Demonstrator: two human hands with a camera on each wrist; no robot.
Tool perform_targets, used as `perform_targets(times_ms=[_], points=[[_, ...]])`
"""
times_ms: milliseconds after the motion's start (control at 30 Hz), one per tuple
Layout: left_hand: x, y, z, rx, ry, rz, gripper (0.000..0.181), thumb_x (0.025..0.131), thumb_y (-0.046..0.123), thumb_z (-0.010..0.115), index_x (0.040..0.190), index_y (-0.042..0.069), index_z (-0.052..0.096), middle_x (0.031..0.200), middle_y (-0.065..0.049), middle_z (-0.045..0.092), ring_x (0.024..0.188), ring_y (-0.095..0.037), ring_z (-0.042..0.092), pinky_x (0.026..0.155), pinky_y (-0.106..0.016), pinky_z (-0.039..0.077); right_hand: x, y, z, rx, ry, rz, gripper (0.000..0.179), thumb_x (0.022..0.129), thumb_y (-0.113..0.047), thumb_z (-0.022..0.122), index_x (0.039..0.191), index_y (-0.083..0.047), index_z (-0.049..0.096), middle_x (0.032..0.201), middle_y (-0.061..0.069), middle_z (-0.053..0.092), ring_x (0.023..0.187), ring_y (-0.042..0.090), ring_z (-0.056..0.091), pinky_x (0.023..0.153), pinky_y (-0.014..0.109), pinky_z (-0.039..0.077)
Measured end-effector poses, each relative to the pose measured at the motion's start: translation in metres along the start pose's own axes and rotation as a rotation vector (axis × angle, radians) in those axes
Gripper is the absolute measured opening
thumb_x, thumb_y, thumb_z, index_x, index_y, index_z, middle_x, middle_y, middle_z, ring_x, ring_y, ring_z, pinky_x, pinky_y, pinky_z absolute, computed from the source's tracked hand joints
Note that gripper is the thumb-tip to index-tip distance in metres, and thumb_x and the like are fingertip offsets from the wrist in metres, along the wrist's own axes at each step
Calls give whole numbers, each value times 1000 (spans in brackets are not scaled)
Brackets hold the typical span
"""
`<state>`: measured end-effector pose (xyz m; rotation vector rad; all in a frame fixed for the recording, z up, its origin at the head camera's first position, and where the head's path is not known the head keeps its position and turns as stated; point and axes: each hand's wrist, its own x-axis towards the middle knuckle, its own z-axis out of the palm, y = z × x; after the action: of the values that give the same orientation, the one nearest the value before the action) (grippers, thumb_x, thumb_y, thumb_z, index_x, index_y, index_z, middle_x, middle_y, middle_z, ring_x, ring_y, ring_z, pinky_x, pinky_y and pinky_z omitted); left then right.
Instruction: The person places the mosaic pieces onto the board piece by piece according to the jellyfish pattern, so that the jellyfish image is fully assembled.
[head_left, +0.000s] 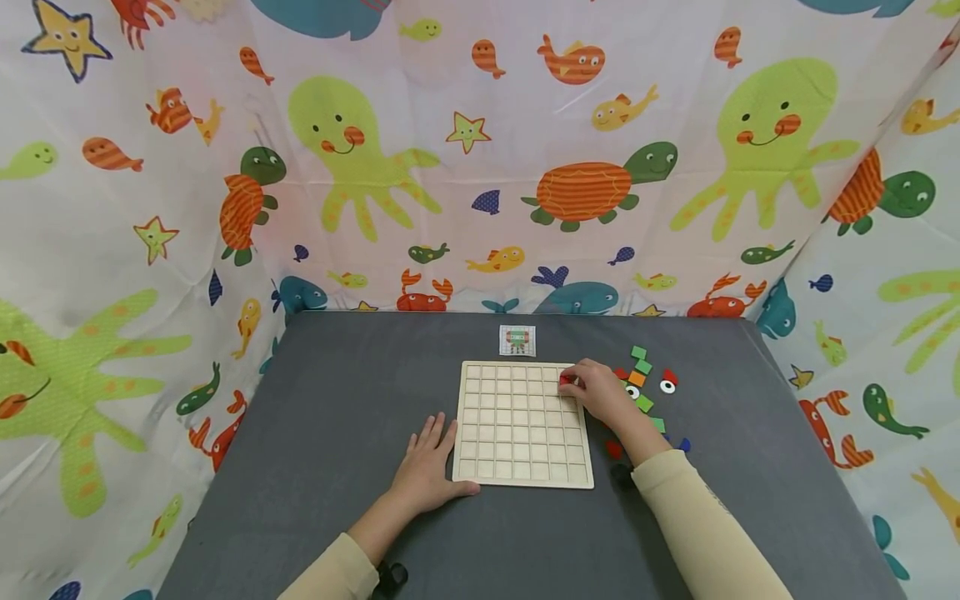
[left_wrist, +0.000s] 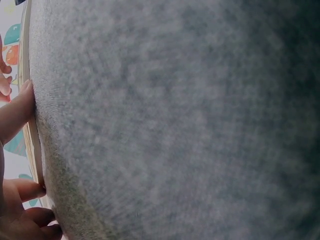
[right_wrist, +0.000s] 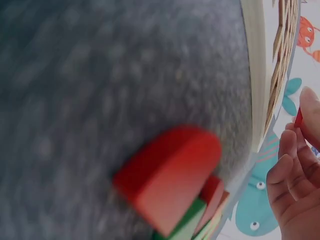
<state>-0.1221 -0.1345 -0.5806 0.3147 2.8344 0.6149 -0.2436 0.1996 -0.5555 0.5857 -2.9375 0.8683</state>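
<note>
A light wooden board (head_left: 522, 425) with a grid of square recesses lies on the table. My left hand (head_left: 423, 477) rests at its left side, fingers spread along the edge and thumb at the near left corner; in the left wrist view its fingertips (left_wrist: 27, 92) touch the board's edge. Over the far right corner of the board, my right hand (head_left: 600, 390) pinches a small red piece (head_left: 564, 380) between thumb and fingers. The right wrist view shows only a sliver of that red piece (right_wrist: 298, 119); the fingers hide the rest.
Right of the board lie several loose pieces: green squares (head_left: 638, 352), an orange square (head_left: 637, 379), white rings (head_left: 667, 387), red (head_left: 614, 449) and blue (head_left: 685, 445) ones. A small printed card (head_left: 517, 340) lies beyond the board. A patterned curtain (head_left: 465, 267) surrounds the grey table (head_left: 337, 400).
</note>
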Motion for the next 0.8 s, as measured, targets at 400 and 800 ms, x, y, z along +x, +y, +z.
perform_targets(times_ms=[400,800], points=[[-1,1,-1,-17,-1,-4,116,74,66,79,160,9,28,168,-17,17,157,-35,12,123,-60,17,18,-5,16,16,-93,50,24,89,-24,79,107,-9,76,95,6,68,81,19,59,74,38,54],[0,1,-1,-22,5,-3,117,73,69,78,160,9,28,168,-16,17,157,-35,12,123,-60,17,25,-7,15,76,-169,115,22,87,-23,81,105,-11,78,96,4,69,84,18,59,79,37,55]])
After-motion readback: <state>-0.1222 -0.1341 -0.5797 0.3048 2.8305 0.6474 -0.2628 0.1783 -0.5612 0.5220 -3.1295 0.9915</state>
